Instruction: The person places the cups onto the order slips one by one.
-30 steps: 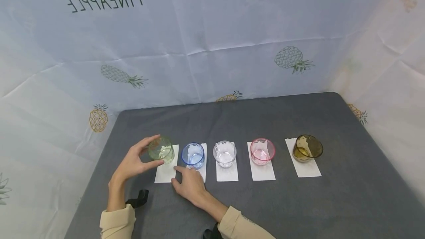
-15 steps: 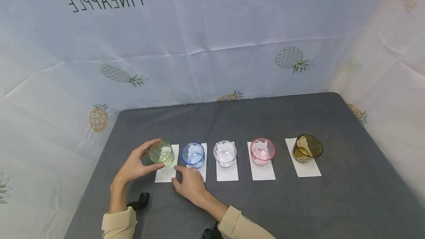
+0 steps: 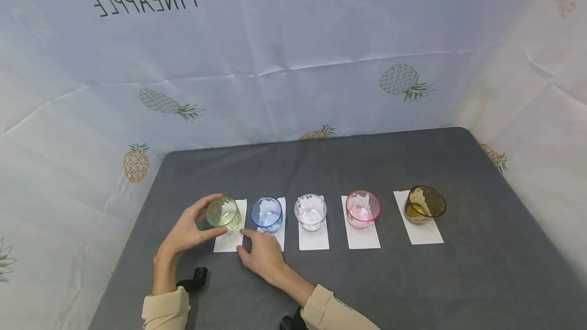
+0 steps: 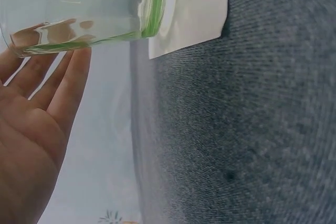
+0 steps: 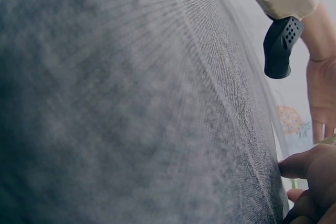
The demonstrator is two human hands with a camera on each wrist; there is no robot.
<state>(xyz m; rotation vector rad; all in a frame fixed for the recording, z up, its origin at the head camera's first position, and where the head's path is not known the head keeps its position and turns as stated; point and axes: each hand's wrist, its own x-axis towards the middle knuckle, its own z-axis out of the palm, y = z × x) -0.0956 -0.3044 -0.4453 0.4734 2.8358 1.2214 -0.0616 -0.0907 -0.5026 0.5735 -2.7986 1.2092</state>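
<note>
My left hand (image 3: 187, 229) grips a green-tinted glass (image 3: 223, 213) from its left side, thumb at the front and fingers behind. Under the glass lies a white paper strip (image 3: 225, 244); in the left wrist view the glass's thick green base (image 4: 153, 9) is at the paper, seemingly touching it. My right hand (image 3: 265, 256) rests low over the front of the second strip, its index finger reaching to the first strip's right edge and its thumb by that strip's front corner. Just behind the right hand stands a blue glass (image 3: 267, 215).
Further right, a clear glass (image 3: 310, 213), a pink glass (image 3: 363, 210) and an amber glass (image 3: 424, 204) stand on their own white paper strips. All are on a dark grey tabletop (image 3: 367, 289). A pineapple-printed white curtain (image 3: 284, 24) closes off the back and sides.
The green glass has come down slightly toward the front onto its paper strip, with my left hand still holding it. My right hand and the other glasses have stayed put.
</note>
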